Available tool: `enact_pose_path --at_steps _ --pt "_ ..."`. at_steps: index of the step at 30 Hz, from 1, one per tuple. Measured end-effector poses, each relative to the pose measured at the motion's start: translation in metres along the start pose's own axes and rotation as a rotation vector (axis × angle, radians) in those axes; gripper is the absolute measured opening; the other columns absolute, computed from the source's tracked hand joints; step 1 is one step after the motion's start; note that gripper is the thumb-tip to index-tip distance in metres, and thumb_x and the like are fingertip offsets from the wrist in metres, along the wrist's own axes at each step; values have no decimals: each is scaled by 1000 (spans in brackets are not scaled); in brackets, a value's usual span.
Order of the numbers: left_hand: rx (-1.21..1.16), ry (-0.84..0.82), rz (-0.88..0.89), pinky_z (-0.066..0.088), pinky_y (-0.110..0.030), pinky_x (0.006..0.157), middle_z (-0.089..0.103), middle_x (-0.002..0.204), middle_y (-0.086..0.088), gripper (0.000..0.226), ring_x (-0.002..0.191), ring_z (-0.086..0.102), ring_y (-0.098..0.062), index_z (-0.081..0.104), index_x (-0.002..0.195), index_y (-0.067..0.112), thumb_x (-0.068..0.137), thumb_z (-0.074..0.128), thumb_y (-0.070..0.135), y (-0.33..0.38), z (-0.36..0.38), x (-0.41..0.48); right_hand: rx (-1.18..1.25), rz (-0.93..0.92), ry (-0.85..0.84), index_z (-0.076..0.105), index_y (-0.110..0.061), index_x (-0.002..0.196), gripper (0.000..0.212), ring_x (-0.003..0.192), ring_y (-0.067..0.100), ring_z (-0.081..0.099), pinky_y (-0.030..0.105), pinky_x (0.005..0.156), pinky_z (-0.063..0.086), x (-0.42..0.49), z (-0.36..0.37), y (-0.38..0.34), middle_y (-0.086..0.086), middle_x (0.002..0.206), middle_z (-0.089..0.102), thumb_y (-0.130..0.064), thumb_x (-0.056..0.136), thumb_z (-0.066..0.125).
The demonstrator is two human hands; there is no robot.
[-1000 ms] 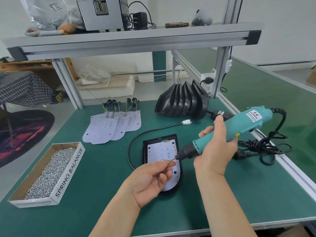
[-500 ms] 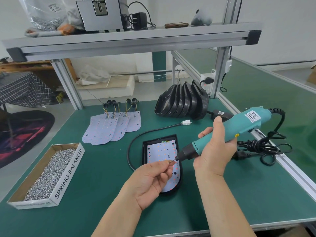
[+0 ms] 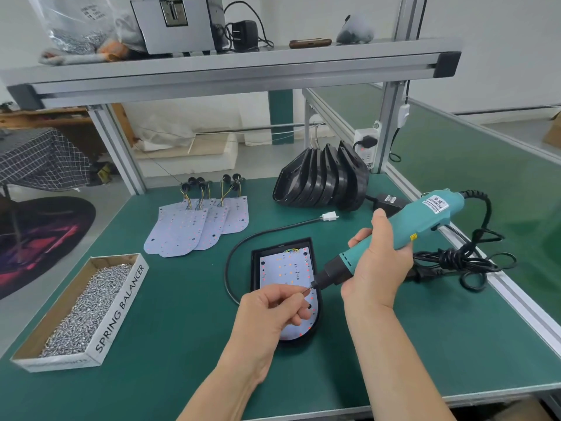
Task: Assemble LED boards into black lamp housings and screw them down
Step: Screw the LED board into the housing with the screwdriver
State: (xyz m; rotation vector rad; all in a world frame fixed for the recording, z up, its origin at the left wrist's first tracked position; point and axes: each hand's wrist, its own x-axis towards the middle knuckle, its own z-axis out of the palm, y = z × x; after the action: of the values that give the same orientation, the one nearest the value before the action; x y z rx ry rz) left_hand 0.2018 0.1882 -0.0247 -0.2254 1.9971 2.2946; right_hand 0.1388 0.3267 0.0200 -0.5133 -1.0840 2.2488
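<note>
LED board (image 3: 283, 268) in housing (image 3: 256, 270), green bench mat (image 3: 182, 314) (aluminium-framed), white walls (image 3: 491, 41)

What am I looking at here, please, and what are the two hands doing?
No machine here: these are a person's bare hands, filmed by a camera worn on the head, looking down. The right hand grips a teal electric screwdriver. The left hand pinches its thin metal bit, probably seating a screw too small to see. Beneath lies a black lamp housing holding a white LED board. On the green bench sit spare white LED boards, a stack of black housings and a cardboard box of silver screws.
</note>
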Motion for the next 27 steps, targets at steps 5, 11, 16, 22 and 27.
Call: enact_pose_path --at_steps 5,11,16,22,27 --pt "40 -7 21 50 -16 67 74 76 -9 15 67 64 -13 82 92 21 83 76 11 2 -3 -1 13 8 6 54 -23 93 17 50 15 51 20 50 46 1 0 -2 -2 56 54 -30 89 69" --pt "40 -15 -38 44 -16 53 64 69 2 43 60 56 -11 73 111 24 69 82 22 5 -19 2 21 -19 0 54 -22 91 17 50 15 51 19 49 46 1 0 -7 -1 56 54 -29 89 69" --pt "472 415 -53 46 -29 64 70 80 -1 22 77 65 -18 71 85 18 83 79 38 2 -52 26 1 -41 -9 53 -24 86 17 51 16 50 20 51 45 -2 -1 -4 0 57 53 -28 88 69" --pt "942 290 -156 32 -26 53 49 60 7 53 55 45 -17 45 65 19 64 74 63 5 -46 46 -44 -79 -38 50 -24 81 20 49 13 50 26 57 45 -7 0 -1 -1 54 54 -31 84 69" --pt "935 233 -234 26 -27 54 37 60 4 63 54 35 -20 34 65 16 66 84 54 12 -37 64 -69 -107 -54 49 -23 81 21 47 13 50 22 53 45 -7 -3 1 -1 54 54 -30 84 69"
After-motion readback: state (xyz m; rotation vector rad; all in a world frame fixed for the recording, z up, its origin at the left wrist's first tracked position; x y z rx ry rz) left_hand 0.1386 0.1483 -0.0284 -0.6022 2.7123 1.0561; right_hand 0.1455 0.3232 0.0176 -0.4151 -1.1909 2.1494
